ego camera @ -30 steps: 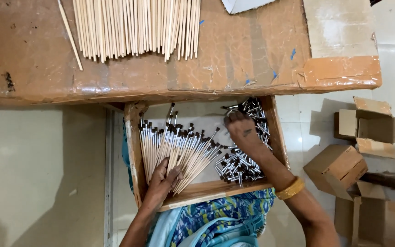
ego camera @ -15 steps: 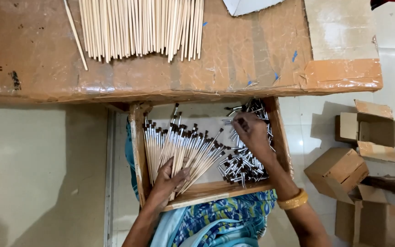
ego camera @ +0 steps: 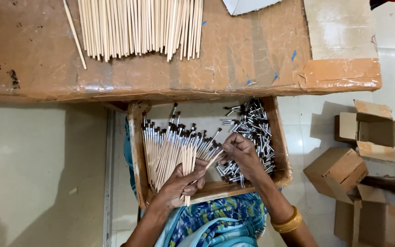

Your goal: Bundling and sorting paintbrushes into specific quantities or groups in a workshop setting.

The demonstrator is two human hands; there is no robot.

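A wooden tray [ego camera: 136, 151] rests on my lap under the table edge. Its left half holds several finished brushes [ego camera: 170, 146], thin wooden sticks with metal ferrules and dark tips. A heap of loose metal ferrules [ego camera: 252, 132] fills the right half. My left hand [ego camera: 181, 183] grips one wooden stick [ego camera: 206, 164] near its lower end. My right hand [ego camera: 238, 151] pinches something small at that stick's upper tip; what it is cannot be made out. A gold bangle [ego camera: 286, 223] sits on my right wrist.
A cardboard-covered table [ego camera: 252, 55] spans the top, carrying a row of bare wooden sticks [ego camera: 138, 27] and one stray stick [ego camera: 75, 34]. Small open cardboard boxes [ego camera: 357, 155] lie on the tiled floor at the right. Blue patterned fabric [ego camera: 216, 224] covers my lap.
My right hand came back from the ferrule heap toward the tray's middle and now meets the tip of the stick. My left hand lifted that stick off the brush pile.
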